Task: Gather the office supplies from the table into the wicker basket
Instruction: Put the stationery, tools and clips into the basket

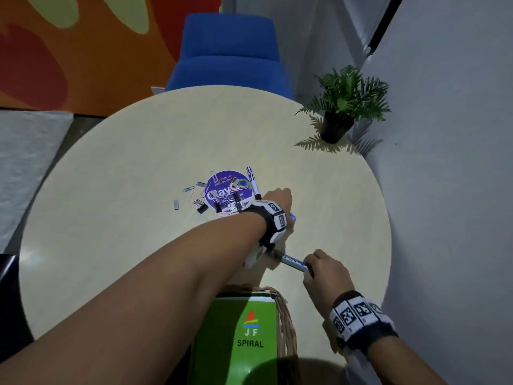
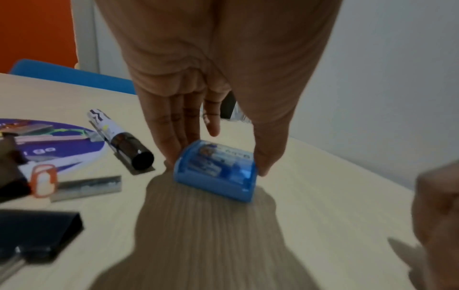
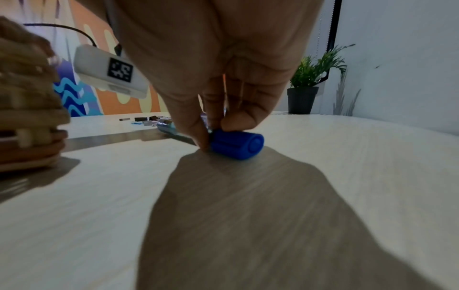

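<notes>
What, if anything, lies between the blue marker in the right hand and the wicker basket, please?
Nothing visible: the right hand pinches the blue marker on bare table, the wicker basket beside it.

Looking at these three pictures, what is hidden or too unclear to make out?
- Wicker basket, head view: mostly covered by the green notebook and left forearm; contents unseen.
- Blue box, left wrist view: label blurred, unreadable; the head view hides it behind the left hand.
- Blue marker, right wrist view: barrel hidden by the right hand's fingers.
- Paper clips, head view: too small to count.
</notes>
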